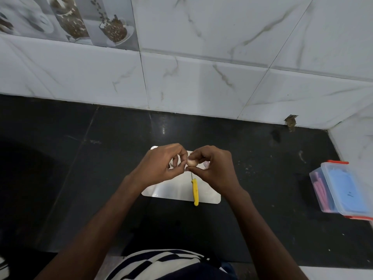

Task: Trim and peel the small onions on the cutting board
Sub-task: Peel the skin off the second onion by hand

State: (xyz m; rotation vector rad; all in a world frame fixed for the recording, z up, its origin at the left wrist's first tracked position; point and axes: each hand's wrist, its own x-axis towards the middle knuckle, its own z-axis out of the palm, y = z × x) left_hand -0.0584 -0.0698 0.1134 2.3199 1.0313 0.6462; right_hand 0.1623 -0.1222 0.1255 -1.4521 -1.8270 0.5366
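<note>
The single view comes from a wide-angle camera on the person's head, looking forward and steeply down over the forearms at the black table. The white cutting board sits near frame centre at arm's reach. The marbled wall tiles fill the upper half, their lines bent by the lens.

No text or label can be read.
</note>
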